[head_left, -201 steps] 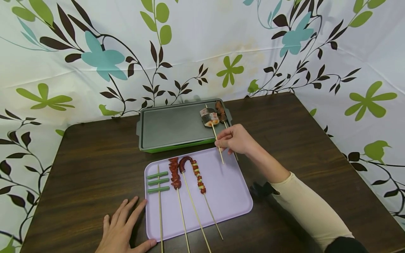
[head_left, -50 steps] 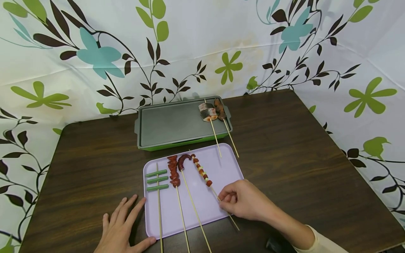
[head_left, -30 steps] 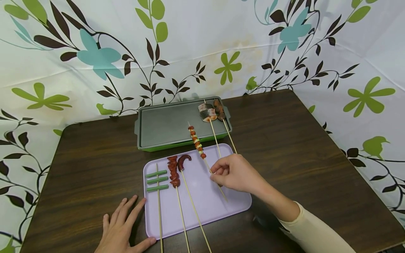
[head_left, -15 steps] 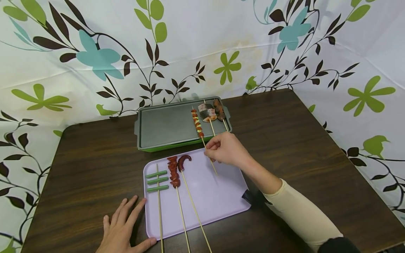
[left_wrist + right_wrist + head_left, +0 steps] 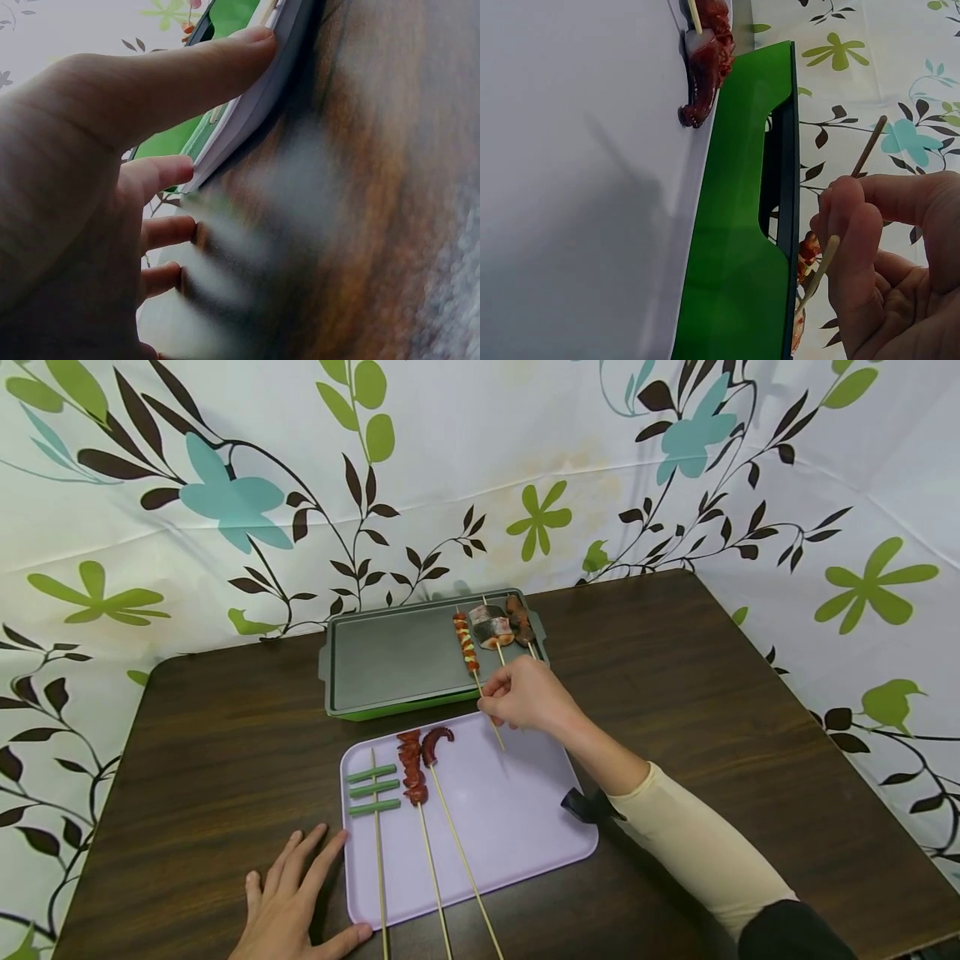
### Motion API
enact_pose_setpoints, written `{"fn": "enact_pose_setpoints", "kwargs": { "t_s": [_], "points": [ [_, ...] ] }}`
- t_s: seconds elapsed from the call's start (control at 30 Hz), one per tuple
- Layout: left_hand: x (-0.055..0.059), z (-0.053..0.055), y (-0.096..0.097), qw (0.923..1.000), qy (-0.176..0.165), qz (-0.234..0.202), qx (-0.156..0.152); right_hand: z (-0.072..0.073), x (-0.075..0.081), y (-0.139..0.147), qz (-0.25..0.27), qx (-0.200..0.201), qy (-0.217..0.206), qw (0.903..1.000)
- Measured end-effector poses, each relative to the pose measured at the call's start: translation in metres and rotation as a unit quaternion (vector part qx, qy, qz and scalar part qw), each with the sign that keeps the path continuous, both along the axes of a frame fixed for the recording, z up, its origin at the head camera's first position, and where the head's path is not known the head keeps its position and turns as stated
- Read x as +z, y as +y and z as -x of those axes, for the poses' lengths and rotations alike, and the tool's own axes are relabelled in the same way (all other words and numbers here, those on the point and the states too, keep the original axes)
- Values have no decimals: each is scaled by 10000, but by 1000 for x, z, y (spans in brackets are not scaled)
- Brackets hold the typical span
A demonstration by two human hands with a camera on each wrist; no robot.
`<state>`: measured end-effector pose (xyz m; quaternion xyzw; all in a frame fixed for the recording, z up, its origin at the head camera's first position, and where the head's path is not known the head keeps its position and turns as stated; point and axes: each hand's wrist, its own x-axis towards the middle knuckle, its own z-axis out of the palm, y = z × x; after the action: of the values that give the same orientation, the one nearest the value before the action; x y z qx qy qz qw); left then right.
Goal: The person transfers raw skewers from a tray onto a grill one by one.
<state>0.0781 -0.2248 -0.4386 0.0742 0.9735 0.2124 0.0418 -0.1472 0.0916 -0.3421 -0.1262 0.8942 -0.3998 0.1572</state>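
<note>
In the head view, my right hand (image 5: 528, 693) pinches the bare stick of a skewer of red and pale-green pieces (image 5: 466, 643). The food end of that skewer is over the right part of the grey grill plate (image 5: 397, 652). Just right of it lie a fish skewer (image 5: 492, 627) and a brown meat skewer (image 5: 519, 620), their sticks partly hidden by my hand. My left hand (image 5: 288, 897) is spread on the table, its index fingertip and thumb right at the left rim of the lilac tray (image 5: 517, 810); the left wrist view shows its thumb (image 5: 180, 82) along the rim.
On the tray's left half lie a skewer of green sticks (image 5: 374, 789), a red meat skewer (image 5: 412, 768) and an octopus tentacle skewer (image 5: 435, 743). Their sticks stick out past the tray's front edge. Behind the dark wooden table (image 5: 750, 760) hangs a patterned curtain (image 5: 450, 435).
My right hand has set the fish skewer on the plate, taken the red and pale-green skewer from the tray and brought it forward over the plate. The left hand stays put.
</note>
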Motion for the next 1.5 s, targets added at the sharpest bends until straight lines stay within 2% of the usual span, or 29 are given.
{"fn": "enact_pose_setpoints", "kwargs": {
  "t_s": [0.3,0.73,1.07,1.33,1.5],
  "points": [
    [0,0,0,10000,-54,-69,11,5,-4,-2,-68,-35,7,10000],
    [0,-1,0,9999,-75,-93,31,4,-4,-6,-411,-6,169,9990],
    [0,0,1,9999,-103,-123,33,5,-3,-1,-288,-34,-113,9995],
    [0,1,0,9999,-69,-89,-3,2,-2,6,-150,-142,65,9998],
    [-1,0,1,10000,-4,-73,-21,-3,-1,9,13,-153,28,9999]
  ]
}}
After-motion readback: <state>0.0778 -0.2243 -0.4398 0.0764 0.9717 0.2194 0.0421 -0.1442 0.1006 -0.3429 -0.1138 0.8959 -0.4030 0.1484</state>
